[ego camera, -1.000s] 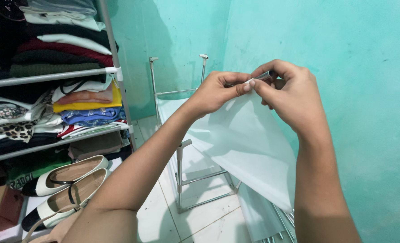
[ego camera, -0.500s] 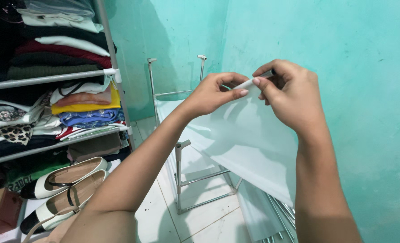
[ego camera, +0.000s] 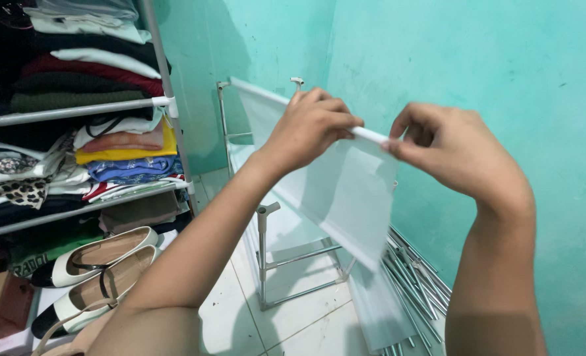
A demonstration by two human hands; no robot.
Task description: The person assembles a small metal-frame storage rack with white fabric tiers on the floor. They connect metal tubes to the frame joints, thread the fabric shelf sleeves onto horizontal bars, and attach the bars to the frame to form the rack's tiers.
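A person's left hand point(ego camera: 316, 125) closes around a white rod point(ego camera: 372, 135) threaded through the top hem of a translucent white fabric panel point(ego camera: 345, 191), while the right hand point(ego camera: 454, 151) pinches the rod's end narrowly between fingertips, both raised just in front of a turquoise wall point(ego camera: 477, 72). The panel hangs from the rod, its upper edge running back toward the wall's corner, its lower edge blurred above a bundle of metal tubes point(ego camera: 411, 277) lying at the wall's foot. Below the panel a half-built metal frame point(ego camera: 266, 257) stands on the white tiled floor point(ego camera: 286, 323), with open tile beside it. Well away from the wall, on the far side of the frame, a shelf rack point(ego camera: 164, 105) holds folded clothes point(ego camera: 124, 148), and a pair of cream shoes point(ego camera: 95, 264) sits low on it.
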